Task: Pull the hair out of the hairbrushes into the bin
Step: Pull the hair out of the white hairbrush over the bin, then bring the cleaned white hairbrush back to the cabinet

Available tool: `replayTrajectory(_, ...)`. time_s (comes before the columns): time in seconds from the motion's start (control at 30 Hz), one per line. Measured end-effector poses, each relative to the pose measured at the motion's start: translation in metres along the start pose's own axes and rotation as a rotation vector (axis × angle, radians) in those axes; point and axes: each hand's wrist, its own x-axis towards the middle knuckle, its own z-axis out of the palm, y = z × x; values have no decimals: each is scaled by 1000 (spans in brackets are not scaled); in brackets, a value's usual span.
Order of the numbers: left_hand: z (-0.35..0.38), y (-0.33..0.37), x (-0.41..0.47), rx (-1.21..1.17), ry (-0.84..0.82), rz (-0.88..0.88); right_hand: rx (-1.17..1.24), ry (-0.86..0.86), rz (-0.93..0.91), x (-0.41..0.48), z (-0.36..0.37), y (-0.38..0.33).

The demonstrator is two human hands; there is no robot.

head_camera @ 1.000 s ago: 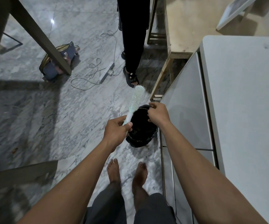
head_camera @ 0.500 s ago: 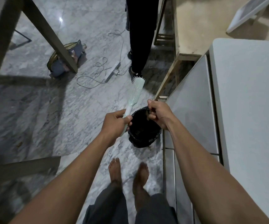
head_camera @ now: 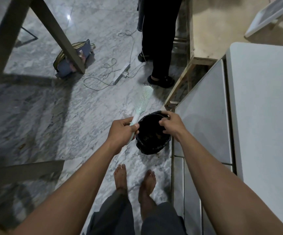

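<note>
A pale mint hairbrush (head_camera: 142,101) points away from me, its handle gripped in my left hand (head_camera: 123,132). Its bristles look free of hair. Just to its right a small bin lined with a black bag (head_camera: 151,140) stands on the marble floor, with dark clumps at its bottom. My right hand (head_camera: 172,125) hovers over the bin's far right rim, fingers spread and curled downward, with nothing visible in them.
A white cabinet and table top (head_camera: 263,116) run along the right. Another person's legs in black (head_camera: 157,48) stand beyond the bin. A power strip with cables (head_camera: 121,73) and a bag (head_camera: 73,61) lie on the floor by a table leg. My bare feet (head_camera: 134,180) are below.
My right hand's pinched fingers have spread apart over the bin. The left hand keeps its hold on the brush.
</note>
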Motion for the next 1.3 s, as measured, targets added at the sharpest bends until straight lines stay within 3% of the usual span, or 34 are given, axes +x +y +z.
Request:
replayTrajectory(0.17,6,-5,-3,-5,-15,-1,-48,103,-15,-4,-12,-2)
replayTrajectory(0.33,14,-7,-6,50,-44,14,31,-58,49,-32,-6,-19)
replayTrajectory(0.5,20,3,-19,117,-159,72,288,-195,42,-68,0,-34)
replayTrajectory(0.8,17,51,-52,304,-374,246,546,102,-12,-142,-17,-58)
replayTrajectory(1.0,41,88,-71,550,-539,496,758,336,-67,-197,-48,-71)
replayTrajectory(1.3,129,94,-136,762,-867,730,1006,725,-52,-281,-106,-12)
